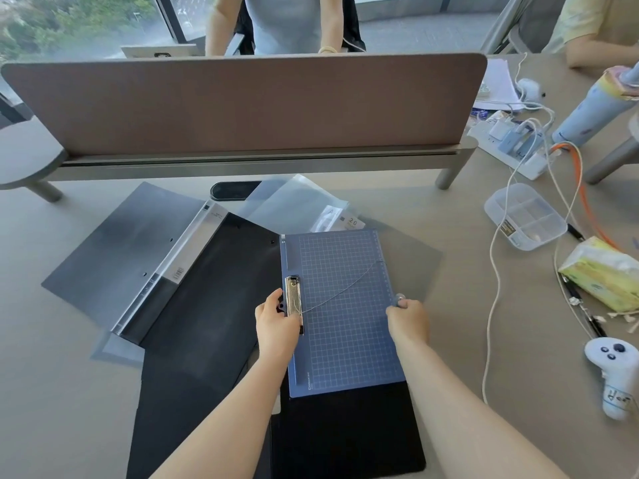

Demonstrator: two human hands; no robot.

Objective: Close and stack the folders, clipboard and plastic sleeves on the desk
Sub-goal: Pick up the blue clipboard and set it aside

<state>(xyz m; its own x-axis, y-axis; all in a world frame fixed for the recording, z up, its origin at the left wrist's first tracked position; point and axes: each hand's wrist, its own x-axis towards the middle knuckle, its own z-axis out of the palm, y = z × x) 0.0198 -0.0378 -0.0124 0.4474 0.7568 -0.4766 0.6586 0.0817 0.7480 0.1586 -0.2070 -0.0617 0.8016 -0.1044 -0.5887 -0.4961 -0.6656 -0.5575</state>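
A blue gridded clipboard [342, 312] lies on top of an open black folder [207, 305] in front of me. My left hand [276, 319] grips the clipboard's left edge at its metal clip [294, 297]. My right hand [408, 318] pinches the right edge, where a clear sheet with a small round button [400, 299] overlaps it. A grey folder [121, 250] with a clear spine lies open to the left. Clear plastic sleeves [294, 202] lie behind the clipboard. Another black folder [345, 437] pokes out under the clipboard's near end.
A brown divider panel [242, 102] runs across the back of the desk. On the right are a clear plastic box [525, 216], a tissue pack [605, 274], cables and a power strip [511, 146], and a white controller [612, 371]. People sit beyond the divider.
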